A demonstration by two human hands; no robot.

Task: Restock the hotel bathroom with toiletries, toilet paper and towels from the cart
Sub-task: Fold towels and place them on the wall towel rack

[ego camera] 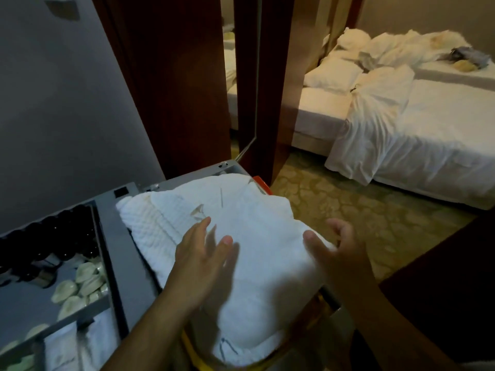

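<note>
The folded white towels [241, 236] lie heaped on the grey housekeeping cart [139, 263], at its end nearest the bedroom; we judge they sit on top for easy lifting. Our left hand [201, 261] rests flat on the pile, fingers spread wide and holding nothing, as if steadying it; our right hand [337, 253] curls loosely at the pile's right edge, fingers half bent but not closed, likely seeking a grip. Beside the pile, a tray [104, 263] holds dark bottles [53, 236] and pale packets [80, 285]; beyond, an unmade bed [428, 129].
</note>
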